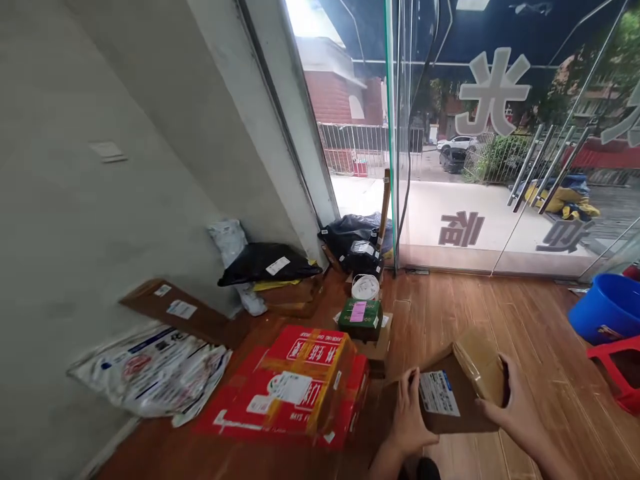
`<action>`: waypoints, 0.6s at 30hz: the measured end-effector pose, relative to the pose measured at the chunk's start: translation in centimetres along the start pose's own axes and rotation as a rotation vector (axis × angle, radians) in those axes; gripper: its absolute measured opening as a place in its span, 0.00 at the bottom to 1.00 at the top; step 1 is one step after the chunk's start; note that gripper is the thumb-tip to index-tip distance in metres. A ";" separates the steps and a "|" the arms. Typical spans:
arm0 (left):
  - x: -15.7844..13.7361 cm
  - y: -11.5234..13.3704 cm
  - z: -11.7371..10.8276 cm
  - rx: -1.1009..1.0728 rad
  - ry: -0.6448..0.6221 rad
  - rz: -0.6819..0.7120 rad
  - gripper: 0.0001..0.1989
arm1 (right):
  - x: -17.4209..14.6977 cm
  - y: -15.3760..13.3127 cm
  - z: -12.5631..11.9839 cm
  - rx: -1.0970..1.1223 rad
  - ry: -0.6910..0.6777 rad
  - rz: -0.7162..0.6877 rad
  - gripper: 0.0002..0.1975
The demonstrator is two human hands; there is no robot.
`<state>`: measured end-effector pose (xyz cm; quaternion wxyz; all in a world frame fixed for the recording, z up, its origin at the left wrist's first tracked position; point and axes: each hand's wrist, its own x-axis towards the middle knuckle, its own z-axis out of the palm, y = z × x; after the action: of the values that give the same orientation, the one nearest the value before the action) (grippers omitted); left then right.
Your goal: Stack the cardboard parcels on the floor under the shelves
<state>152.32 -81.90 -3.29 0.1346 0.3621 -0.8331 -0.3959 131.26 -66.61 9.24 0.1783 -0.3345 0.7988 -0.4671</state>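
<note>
I hold a small brown cardboard box (457,387) with a white shipping label in both hands, low over the wooden floor. My left hand (410,417) grips its left side and my right hand (517,403) wraps its right end. Just left of it lies a large red carton (300,387) with yellow tape and labels.
More parcels sit along the wall: a green box (361,315), a white tape roll (365,287), black bags (265,262), a flat brown box (175,308), white mailer bags (150,370). Glass doors (490,167) stand ahead. A blue bucket (607,310) and red stool (620,367) are at right.
</note>
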 end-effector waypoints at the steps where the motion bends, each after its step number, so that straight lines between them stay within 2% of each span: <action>1: 1.8 0.1 -0.1 -0.002 0.022 0.002 0.68 | 1.7 -0.5 0.3 0.001 0.008 -0.019 0.44; 4: 6.9 -0.8 -0.8 0.011 0.098 0.010 0.68 | 6.8 -2.6 2.2 0.018 0.041 -0.082 0.44; 9: 16.8 -4.4 -2.5 0.018 0.188 0.017 0.67 | 17.2 -5.6 6.6 0.027 0.014 -0.130 0.42; 12: 24.1 -5.9 -4.6 -0.001 0.190 0.016 0.67 | 24.7 -7.2 8.9 0.005 0.013 -0.158 0.41; 18: 39.3 -6.8 -9.6 0.035 0.191 0.029 0.69 | 38.9 -12.1 12.6 -0.030 0.047 -0.210 0.43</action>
<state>133.01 -118.09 -4.64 0.2128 0.3885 -0.8283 -0.3430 115.52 -105.92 14.52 0.1043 -0.4082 0.7702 -0.4788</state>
